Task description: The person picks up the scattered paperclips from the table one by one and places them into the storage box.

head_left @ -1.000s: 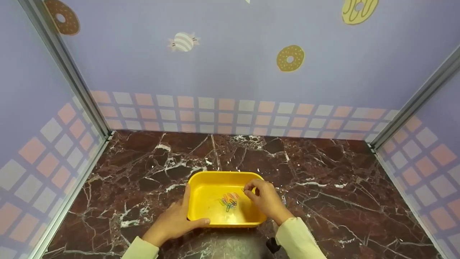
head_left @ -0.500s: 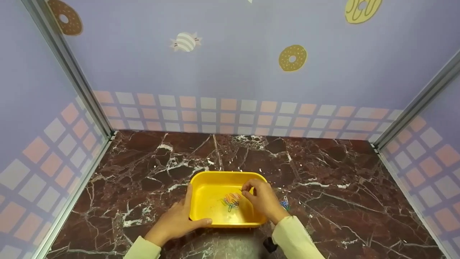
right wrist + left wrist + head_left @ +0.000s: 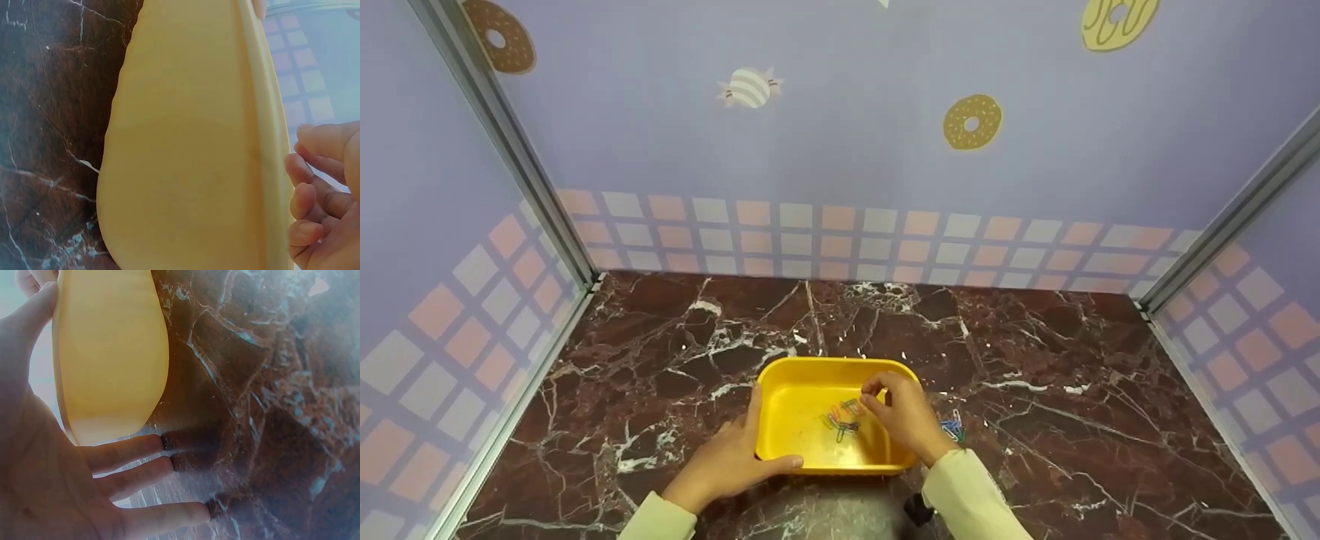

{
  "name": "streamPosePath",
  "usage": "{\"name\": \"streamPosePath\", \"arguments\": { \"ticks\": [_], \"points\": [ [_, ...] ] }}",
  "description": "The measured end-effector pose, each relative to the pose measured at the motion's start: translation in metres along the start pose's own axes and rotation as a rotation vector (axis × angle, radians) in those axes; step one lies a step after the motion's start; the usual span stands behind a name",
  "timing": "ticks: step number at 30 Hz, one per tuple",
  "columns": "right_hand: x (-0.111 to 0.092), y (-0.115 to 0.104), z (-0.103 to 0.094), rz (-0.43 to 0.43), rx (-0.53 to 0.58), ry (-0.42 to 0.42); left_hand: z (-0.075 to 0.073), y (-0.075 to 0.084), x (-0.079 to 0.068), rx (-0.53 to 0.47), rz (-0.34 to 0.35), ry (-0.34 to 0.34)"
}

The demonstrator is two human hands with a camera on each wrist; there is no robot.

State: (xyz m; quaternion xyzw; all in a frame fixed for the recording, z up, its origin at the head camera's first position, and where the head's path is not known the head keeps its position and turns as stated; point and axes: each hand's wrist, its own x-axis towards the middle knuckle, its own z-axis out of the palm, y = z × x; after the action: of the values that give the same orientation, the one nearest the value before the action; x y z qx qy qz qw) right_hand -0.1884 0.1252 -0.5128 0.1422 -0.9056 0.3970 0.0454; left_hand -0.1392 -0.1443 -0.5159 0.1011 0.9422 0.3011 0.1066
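A yellow plastic tray [image 3: 787, 442] stands on the table. Several coloured paper clips [image 3: 840, 426] lie loosely on its floor. My left hand [image 3: 727, 457] rests on the tray's front left corner, thumb over the front rim; in the left wrist view its other visible fingers are straight beneath the tray's outer wall. My right hand [image 3: 904, 412] is over the tray's right side, fingers bent, with thumb and index fingertips close together beside the clips. Whether a clip is between those fingertips is too small to see. In the right wrist view the tray wall [image 3: 180, 140] hides the clips.
More paper clips [image 3: 952, 429], blue, green and white, lie heaped on the dark marbled table [image 3: 1035, 435] just right of the tray. A small black object [image 3: 916, 510] is by the right sleeve. Patterned panels [image 3: 840, 150] enclose the table at the back and both sides.
My right hand has shifted slightly left. A dark clip, earlier at its fingertips, no longer shows there; a similar one lies at the pile's upper side. The left hand keeps its place.
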Motion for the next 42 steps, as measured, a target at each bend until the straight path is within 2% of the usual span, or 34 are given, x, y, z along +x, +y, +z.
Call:
{"name": "streamPosePath", "arguments": {
  "ticks": [10, 21, 35, 42],
  "points": [
    [-0.003, 0.002, -0.014, 0.008, -0.009, 0.057, 0.0, 0.001, 0.001, 0.001, -0.034, -0.008],
    [-0.007, 0.014, -0.035, -0.008, -0.014, 0.13, -0.001, 0.001, 0.002, -0.002, -0.011, 0.003],
    [-0.02, 0.035, -0.053, 0.088, 0.015, 0.116, 0.0, 0.0, 0.002, -0.04, -0.013, -0.023],
    [-0.025, 0.047, -0.062, 0.111, 0.011, 0.132, 0.001, 0.0, 0.002, -0.018, -0.015, -0.014]
  ]
}}
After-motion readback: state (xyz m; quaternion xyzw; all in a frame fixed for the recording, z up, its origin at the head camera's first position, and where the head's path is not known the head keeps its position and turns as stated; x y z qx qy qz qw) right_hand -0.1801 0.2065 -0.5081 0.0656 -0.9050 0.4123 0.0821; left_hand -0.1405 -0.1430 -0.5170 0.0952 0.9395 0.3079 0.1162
